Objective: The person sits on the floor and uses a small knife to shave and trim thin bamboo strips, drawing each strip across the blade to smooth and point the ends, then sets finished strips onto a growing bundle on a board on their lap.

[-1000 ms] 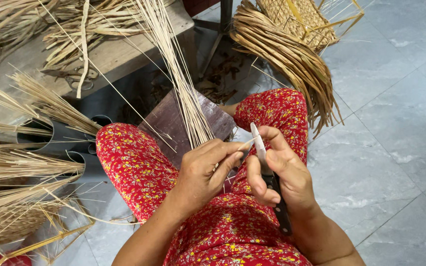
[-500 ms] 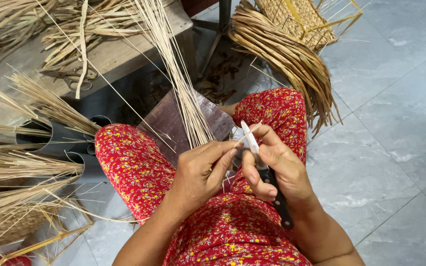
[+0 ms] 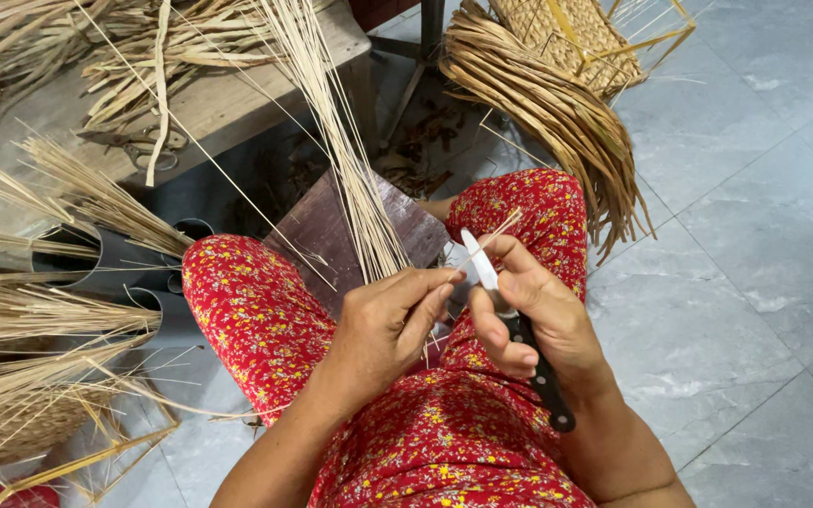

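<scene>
Tubes (image 3: 110, 268): straw bundles | left hand (image 3: 383, 325): pinching straws (image 3: 350, 179) | right hand (image 3: 538, 310): clasping knife (image 3: 519, 329)

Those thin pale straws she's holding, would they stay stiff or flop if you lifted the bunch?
The straws would probably flex: they are long and very thin, and fan apart above the left hand. They look light, likely easy to snap or scatter. The right hand holds a knife against one.
</scene>
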`<action>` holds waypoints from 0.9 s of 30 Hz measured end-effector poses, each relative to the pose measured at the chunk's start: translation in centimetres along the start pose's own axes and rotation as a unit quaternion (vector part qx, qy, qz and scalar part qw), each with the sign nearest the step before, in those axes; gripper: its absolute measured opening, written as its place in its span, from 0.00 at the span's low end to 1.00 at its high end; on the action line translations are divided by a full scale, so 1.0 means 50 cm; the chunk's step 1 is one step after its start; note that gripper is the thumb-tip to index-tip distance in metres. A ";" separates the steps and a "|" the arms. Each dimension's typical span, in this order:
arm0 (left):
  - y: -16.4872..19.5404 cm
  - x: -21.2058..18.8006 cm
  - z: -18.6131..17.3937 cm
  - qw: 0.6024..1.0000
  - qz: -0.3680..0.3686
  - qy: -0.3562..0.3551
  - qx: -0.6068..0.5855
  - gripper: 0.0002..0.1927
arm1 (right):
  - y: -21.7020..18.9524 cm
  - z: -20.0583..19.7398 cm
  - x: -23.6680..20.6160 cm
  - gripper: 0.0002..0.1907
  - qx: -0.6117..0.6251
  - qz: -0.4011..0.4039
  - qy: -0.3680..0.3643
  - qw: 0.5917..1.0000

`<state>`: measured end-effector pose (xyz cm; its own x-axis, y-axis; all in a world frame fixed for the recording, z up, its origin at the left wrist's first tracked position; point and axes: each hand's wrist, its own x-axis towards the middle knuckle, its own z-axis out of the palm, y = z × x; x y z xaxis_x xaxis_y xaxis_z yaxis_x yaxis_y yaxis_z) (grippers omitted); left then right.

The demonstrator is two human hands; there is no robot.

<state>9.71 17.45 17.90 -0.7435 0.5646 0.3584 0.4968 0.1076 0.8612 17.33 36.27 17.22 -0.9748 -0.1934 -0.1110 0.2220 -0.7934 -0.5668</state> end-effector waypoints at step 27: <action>0.025 0.121 -0.049 0.978 0.151 -0.027 0.142 0.06 | 0.018 -0.002 0.030 0.21 -0.009 0.066 -0.017 0.998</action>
<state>4.70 18.99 22.03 -0.5227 0.6479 0.5540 0.8000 0.1481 0.5815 16.05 35.35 16.45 -0.9357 -0.3154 -0.1580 0.3477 -0.7487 -0.5644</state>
